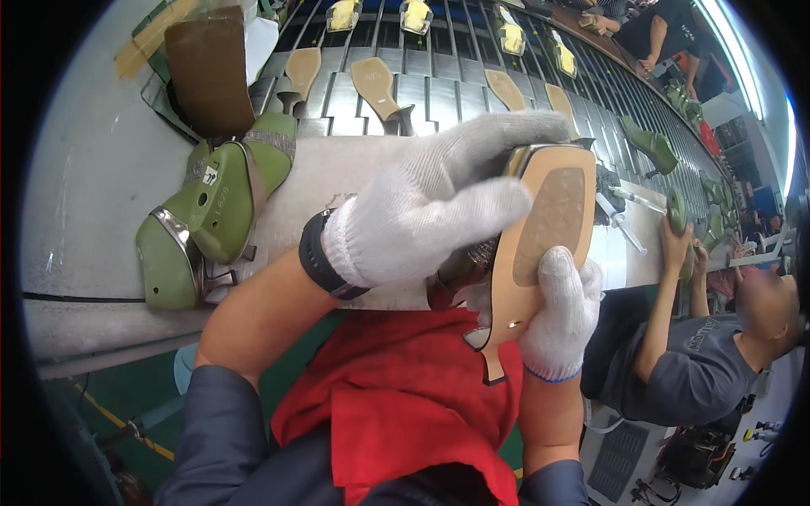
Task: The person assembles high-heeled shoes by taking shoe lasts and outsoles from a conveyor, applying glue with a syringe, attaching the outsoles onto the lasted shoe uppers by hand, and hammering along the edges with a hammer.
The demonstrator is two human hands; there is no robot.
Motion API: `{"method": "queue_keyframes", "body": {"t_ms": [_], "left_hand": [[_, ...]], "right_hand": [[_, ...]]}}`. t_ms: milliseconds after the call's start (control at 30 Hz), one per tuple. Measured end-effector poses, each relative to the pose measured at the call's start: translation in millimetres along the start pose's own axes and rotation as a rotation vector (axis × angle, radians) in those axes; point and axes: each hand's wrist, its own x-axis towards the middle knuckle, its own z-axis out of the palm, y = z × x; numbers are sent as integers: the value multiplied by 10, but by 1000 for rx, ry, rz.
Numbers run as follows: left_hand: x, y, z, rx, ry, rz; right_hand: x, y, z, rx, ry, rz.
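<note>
I hold a high-heeled shoe [540, 244] sole-up over my red apron [396, 396]; its tan sole has a rough patch at the forepart. My left hand [430, 211], in a white knit glove with a black wristband, grips the toe end from the left, fingers stretched over the top edge. My right hand [561, 312], also gloved, clasps the sole's waist from below, thumb pressed on the sole. The thin heel points down toward my lap.
Two green shoe lasts with uppers [211, 219] lie on the grey workbench [93, 194] at left. Behind runs a slatted conveyor [439, 84] carrying tan-soled shoes. A brown board [207, 67] stands at the back left. A co-worker [700, 354] sits at right.
</note>
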Motion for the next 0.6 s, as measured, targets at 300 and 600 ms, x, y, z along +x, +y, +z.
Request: {"method": "queue_keyframes", "body": {"t_ms": [300,600], "left_hand": [[-363,321,191,-130,127,-103],[-791,638,306,250,241,-101]], "right_hand": [[-279,109,51,-324,-95,-116],[-476,223,148,-461,-262,-228]]}}
